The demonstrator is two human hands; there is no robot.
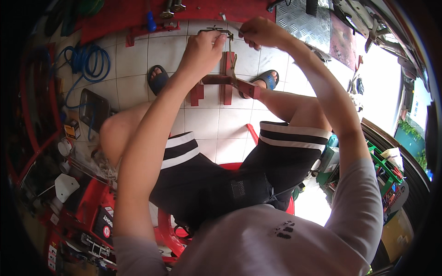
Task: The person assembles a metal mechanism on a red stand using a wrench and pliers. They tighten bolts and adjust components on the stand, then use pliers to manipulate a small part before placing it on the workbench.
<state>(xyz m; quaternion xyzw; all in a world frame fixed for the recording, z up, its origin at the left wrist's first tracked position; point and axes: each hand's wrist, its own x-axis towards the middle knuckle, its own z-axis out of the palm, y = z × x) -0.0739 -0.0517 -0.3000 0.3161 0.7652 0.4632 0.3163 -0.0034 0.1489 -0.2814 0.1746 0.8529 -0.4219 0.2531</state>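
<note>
Two hands meet high over a tiled floor (pixel 138 60) as you sit on a red chair (pixel 239 166), knees apart, in black shorts with white stripes. Far left, a blue hose (pixel 87 62) lies coiled on the tiles, with a dark tray (pixel 94 110) just below it and a red tool cart (pixel 92 216) crowded with small parts beside your left knee. Your left hand (pixel 201 48) is closed around a small metal part (pixel 215 31), thumb and fingers clamped on its left end. A thin strap or cord hangs from the part toward a red stand (pixel 225 85) on the floor between your sandalled feet; whether it touches the stand cannot be told. Your right hand (pixel 260 32) pinches narrowly at the part's right end, fingertips drawn together; what, if anything, sits between them is too small to make out. The part is held in the air between both hands, above the stand and just in front of a red bench edge (pixel 138 16). Right of your arm lies a checker plate (pixel 304 20), and lower right a green rack (pixel 384 165) stands in bright daylight.
</note>
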